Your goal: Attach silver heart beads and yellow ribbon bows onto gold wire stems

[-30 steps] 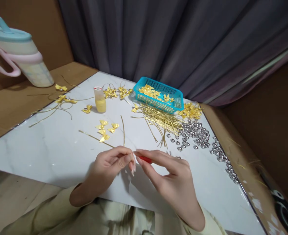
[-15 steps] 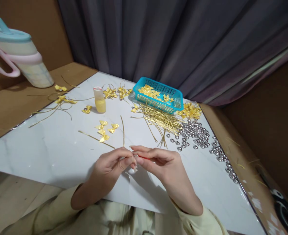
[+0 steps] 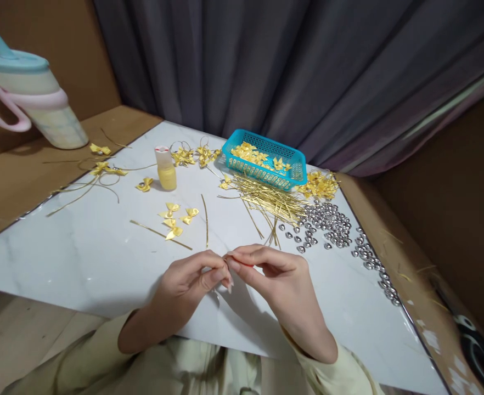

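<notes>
Near the front of the white marbled table (image 3: 97,258), my left hand (image 3: 190,280) and my right hand (image 3: 281,274) meet, fingertips touching. Both are closed in a pinch. Whatever lies between the fingers is tiny and mostly hidden; a bit of red shows at the right fingers. Just beyond my left hand lie several yellow ribbon bows (image 3: 173,223). One gold twist tie (image 3: 161,235) rests slantwise by the bows, and a second gold tie (image 3: 205,220) points toward my fingertips.
A blue basket (image 3: 266,145) of bows stands at the back, a pile of gold ties (image 3: 270,200) before it. Silver heart-shaped beads (image 3: 332,225) spread rightward. A small yellow bottle (image 3: 167,173) stands mid-left, a tumbler (image 3: 56,104) far left. Black-handled scissors (image 3: 478,351) lie right.
My hands stay together in nearly the same place, with the right fingertips shifted slightly over the left ones. The whole view has moved a little.
</notes>
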`<state>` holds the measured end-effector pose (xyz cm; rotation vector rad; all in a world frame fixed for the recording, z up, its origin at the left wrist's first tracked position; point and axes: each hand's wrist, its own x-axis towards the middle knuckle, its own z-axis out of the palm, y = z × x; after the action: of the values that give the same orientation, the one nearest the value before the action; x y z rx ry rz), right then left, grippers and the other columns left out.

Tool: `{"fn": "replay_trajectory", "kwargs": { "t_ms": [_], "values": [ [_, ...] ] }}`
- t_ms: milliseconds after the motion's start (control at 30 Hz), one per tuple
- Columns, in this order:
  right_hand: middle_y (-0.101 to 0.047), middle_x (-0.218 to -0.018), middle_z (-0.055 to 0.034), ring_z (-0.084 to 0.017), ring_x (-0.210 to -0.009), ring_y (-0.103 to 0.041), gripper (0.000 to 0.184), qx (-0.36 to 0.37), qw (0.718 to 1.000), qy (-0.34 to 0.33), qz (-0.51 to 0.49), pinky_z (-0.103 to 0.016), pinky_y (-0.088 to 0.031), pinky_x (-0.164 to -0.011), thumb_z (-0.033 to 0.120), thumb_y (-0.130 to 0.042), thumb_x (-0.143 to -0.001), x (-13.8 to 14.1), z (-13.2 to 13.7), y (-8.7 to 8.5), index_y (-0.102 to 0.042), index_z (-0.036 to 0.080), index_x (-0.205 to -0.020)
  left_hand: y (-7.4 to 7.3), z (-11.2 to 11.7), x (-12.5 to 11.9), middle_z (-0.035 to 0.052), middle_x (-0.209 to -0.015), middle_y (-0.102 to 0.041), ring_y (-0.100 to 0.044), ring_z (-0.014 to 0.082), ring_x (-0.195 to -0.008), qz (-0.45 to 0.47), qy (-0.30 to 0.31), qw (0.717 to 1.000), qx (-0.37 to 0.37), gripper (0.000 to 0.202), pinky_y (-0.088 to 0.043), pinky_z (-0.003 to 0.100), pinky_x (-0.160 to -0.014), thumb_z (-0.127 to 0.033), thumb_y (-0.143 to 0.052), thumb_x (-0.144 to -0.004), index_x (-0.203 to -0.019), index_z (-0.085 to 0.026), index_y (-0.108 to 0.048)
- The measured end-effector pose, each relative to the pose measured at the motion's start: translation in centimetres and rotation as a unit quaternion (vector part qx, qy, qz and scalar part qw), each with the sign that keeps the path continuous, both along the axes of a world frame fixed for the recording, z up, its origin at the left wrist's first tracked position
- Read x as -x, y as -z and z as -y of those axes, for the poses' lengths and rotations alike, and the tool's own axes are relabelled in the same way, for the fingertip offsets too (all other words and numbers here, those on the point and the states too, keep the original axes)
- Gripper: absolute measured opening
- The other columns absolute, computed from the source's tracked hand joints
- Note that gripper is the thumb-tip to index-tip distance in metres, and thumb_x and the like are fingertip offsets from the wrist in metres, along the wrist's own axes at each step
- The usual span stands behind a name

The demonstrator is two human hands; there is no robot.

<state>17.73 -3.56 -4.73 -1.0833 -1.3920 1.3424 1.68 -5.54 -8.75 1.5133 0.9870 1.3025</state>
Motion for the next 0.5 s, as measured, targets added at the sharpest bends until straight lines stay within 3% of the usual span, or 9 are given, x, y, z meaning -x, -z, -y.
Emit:
{"fn": "replay_trajectory", "kwargs": {
  "t_ms": [500],
  "values": [
    [-0.075, -0.081, -0.0025, -0.016, -0.076, -0.069, 0.007, 0.026, 0.999, 0.011, -0.024, -0.03, -0.056, -0.073, 0.018, -0.078, -0.069, -0.2, -0.34, -0.03, -0.078, 0.025, -0.069, -0.38, 0.18, 0.1, 0.0023, -0.08, -0.073, -0.067, 0.0144, -0.079, 0.031, 0.022, 0.997, 0.069, 0.018, -0.052, 0.021, -0.072, -0.023, -0.056, -0.09, -0.078, -0.019, -0.068]
  ]
}}
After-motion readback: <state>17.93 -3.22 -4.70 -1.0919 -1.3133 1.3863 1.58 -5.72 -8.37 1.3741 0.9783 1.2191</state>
